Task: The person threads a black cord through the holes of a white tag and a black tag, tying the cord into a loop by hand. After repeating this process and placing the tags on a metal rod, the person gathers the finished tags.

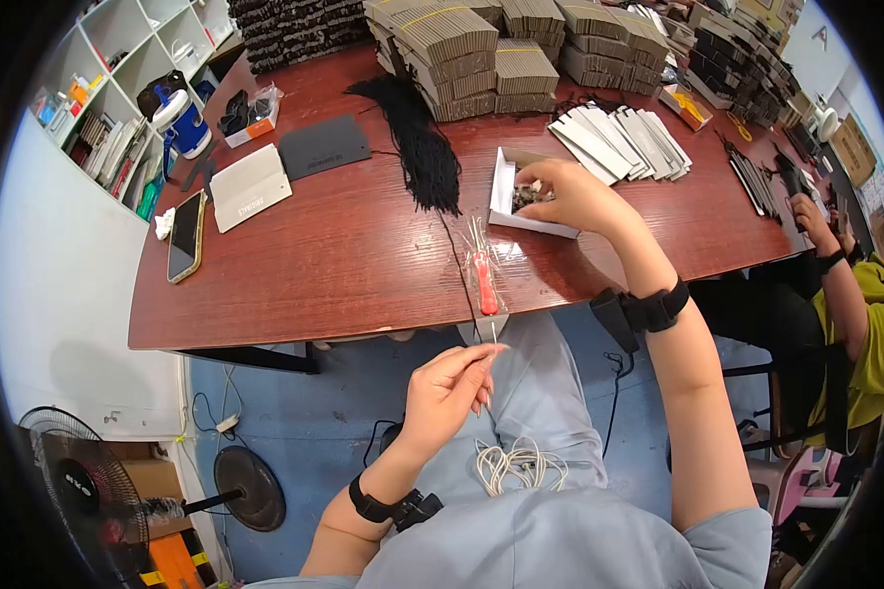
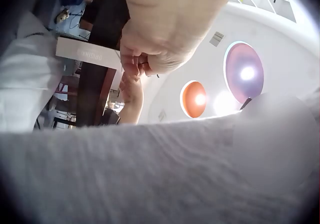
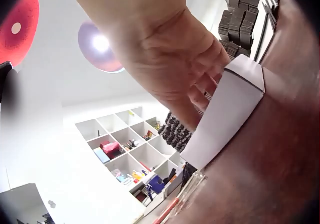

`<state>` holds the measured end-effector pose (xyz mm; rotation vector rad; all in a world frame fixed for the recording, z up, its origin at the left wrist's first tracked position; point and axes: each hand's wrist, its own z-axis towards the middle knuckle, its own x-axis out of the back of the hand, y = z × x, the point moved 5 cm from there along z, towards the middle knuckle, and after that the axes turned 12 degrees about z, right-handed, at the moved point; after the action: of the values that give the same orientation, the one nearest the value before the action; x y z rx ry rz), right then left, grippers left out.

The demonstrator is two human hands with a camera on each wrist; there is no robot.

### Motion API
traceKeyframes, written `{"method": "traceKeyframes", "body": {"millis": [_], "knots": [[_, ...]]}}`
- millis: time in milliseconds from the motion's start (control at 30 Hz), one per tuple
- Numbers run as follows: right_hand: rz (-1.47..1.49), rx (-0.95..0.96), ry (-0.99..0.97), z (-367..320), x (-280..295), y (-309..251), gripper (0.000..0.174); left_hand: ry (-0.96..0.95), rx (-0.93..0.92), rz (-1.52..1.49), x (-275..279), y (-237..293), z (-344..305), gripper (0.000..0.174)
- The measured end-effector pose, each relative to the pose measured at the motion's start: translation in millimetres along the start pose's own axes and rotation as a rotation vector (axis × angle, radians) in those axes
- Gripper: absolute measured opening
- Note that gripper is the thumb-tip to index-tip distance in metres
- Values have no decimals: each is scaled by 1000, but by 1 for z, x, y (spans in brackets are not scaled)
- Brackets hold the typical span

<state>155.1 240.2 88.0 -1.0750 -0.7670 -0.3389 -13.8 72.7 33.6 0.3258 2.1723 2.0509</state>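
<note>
My left hand (image 1: 452, 393) is just off the table's front edge, thumb and fingertips pinching a thin cord that is mostly hidden by the fingers. Close by, at the edge, is a pale grey card tag (image 1: 491, 328); lettering shows on this tag (image 2: 87, 53) in the left wrist view. My right hand (image 1: 580, 196) reaches into a white box (image 1: 502, 191), thumb and index finger curved and apart over small dark-brown bits (image 1: 526, 194). In the right wrist view the wall of the white box (image 3: 225, 111) hides those fingertips. A red-handled tool (image 1: 485, 285) lies between the hands.
A black cord bundle (image 1: 427, 162) lies left of the box, white strips (image 1: 624, 142) behind it. Stacked grey-brown cards (image 1: 452, 59) line the back. A phone (image 1: 187, 236) and cards (image 1: 250, 187) lie left. White cord (image 1: 521, 466) rests on the lap. Another person (image 1: 845, 314) sits right.
</note>
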Motion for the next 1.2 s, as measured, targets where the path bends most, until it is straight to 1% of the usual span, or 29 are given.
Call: {"method": "traceKeyframes", "body": {"millis": [33, 67, 100, 167, 200, 267, 300, 367, 400, 433, 467, 500, 533, 567, 600, 633, 667, 700, 733, 767, 800, 867, 1000, 1033, 1100, 1200], "knots": [[-6, 4, -75, 1, -6, 2, 28, 3, 3, -2, 1, 1, 0, 18], [24, -3, -23, 0, -7, 3, 25, 27, 24, -24, 2, 2, 0, 18], [25, -6, -26, 1, -8, 3, 25, 49, 44, -46, 4, 3, 0, 18], [65, -119, -181, 2, -14, 12, 18, 68, 25, -20, 5, 5, 1, 19], [66, -122, -182, 1, -14, 13, 18, 86, 3, 8, 6, 7, 1, 19], [110, -128, -93, -2, -11, 15, 15, 104, -6, 12, 7, 9, 2, 19], [110, -128, -93, -3, -10, 12, 15, 125, -18, 17, 8, 12, 3, 19], [38, -64, 74, -7, 2, 2, 15, 143, -42, 50, 9, 16, 5, 19], [39, -63, 74, -8, 2, 1, 15, 160, -65, 84, 9, 20, 6, 21], [15, 27, 165, -10, 7, -3, 16, 160, -63, 85, 10, 23, 7, 21], [-11, 117, 258, -12, 12, -8, 16, 107, -89, 145, 11, 28, 8, 23], [-10, 115, 262, -15, 15, -12, 16, 51, -116, 205, 9, 34, 10, 27], [-39, 135, 314, -20, 20, -21, 15, 49, -117, 207, 10, 37, 12, 27], [-68, 155, 365, -26, 23, -29, 14, 0, -101, 236, 8, 39, 15, 29], [-68, 156, 365, -32, 21, -36, 14, -46, -84, 264, 6, 41, 17, 32], [13, 150, 358, -41, 16, -43, 13, -44, -84, 264, 6, 45, 20, 32], [93, 142, 350, -49, 11, -50, 11, -59, -44, 247, 4, 47, 23, 32], [104, 221, 337, -58, 6, -65, 10, -77, -5, 230, 1, 47, 26, 34], [130, 213, 318, -65, -1, -72, 10, -79, -3, 230, -2, 47, 28, 34], [154, 205, 301, -71, -6, -77, 10, -63, -46, 253, -4, 50, 30, 34], [153, 203, 305, -75, -9, -79, 10, -48, -90, 275, -6, 53, 32, 34], [132, 220, 258, -80, -16, -83, 12, -66, -82, 336, -8, 49, 34, 32], [130, 215, 247, -85, -17, -89, 14, -66, -55, 465, -8, 47, 34, 26], [96, 232, 243, -86, -17, -90, 14, -64, -55, 465, -8, 46, 35, 26], [62, 249, 238, -87, -18, -92, 15, -11, -120, 473, -6, 47, 35, 33], [-6, 277, 218, -88, -21, -95, 15, -23, -145, 548, -7, 47, 36, 31]]}}
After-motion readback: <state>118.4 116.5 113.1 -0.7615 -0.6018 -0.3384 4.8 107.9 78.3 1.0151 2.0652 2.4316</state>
